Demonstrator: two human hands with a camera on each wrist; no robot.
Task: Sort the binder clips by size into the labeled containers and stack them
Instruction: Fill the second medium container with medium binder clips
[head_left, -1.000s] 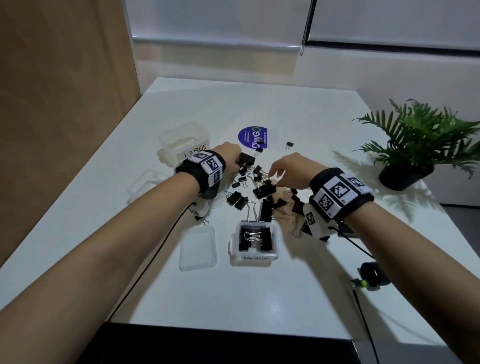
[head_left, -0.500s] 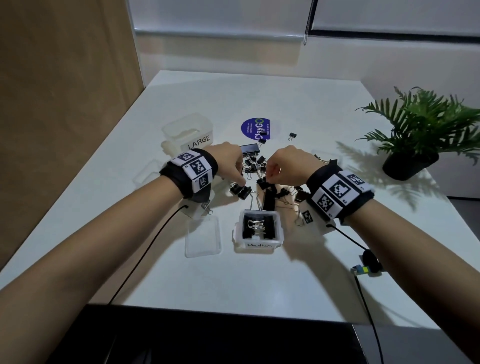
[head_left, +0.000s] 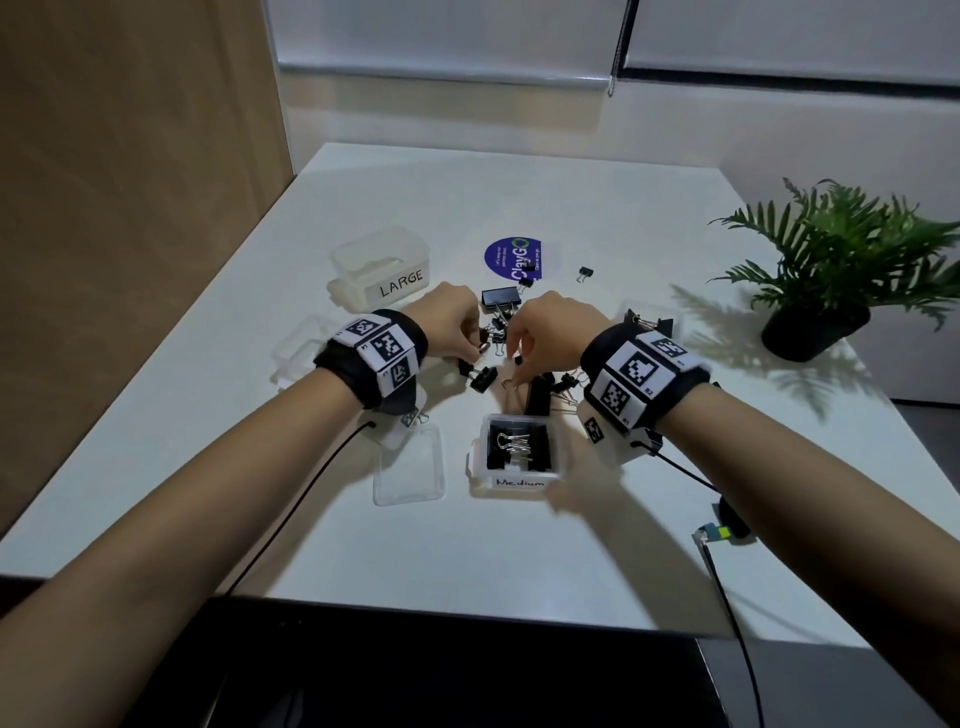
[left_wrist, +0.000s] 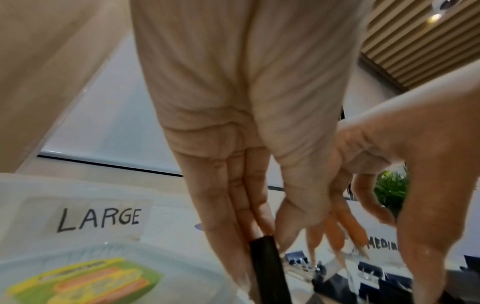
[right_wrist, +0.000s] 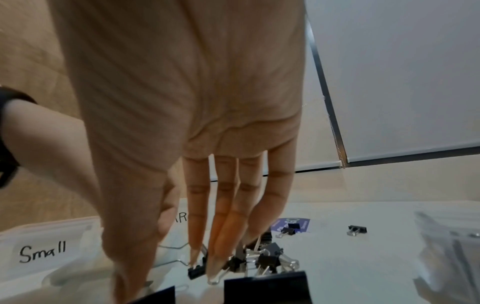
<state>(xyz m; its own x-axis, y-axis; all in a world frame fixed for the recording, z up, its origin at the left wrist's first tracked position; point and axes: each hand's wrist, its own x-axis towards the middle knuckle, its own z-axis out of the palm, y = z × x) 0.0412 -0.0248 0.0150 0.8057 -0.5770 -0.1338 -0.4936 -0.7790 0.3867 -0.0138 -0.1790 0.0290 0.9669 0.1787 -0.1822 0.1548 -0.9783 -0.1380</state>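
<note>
Loose black binder clips (head_left: 498, 338) of mixed sizes lie heaped mid-table, a big one (head_left: 501, 298) at the far edge of the heap. My left hand (head_left: 470, 353) reaches down at the heap's left side. In the left wrist view it (left_wrist: 262, 246) pinches a black clip (left_wrist: 267, 271) between thumb and fingers. My right hand (head_left: 514, 364) hangs over the heap with straight fingers (right_wrist: 221, 236), their tips touching small clips (right_wrist: 197, 271). The "Medium" box (head_left: 514, 483) in front holds several clips. The "LARGE" box (head_left: 379, 270) stands at the back left, the "Small" box (right_wrist: 41, 251) by my left wrist.
A clear lid (head_left: 410, 462) lies left of the Medium box. Another clear box (head_left: 649, 322) sits behind my right wrist. A blue sticker (head_left: 511, 260), a stray small clip (head_left: 585, 274), a potted plant (head_left: 831, 291) and a cable plug (head_left: 717, 535) are also on the table.
Both hands have drawn closer together over the heap. My left hand came off the big clip toward the near side and now pinches a clip. The view shifted slightly.
</note>
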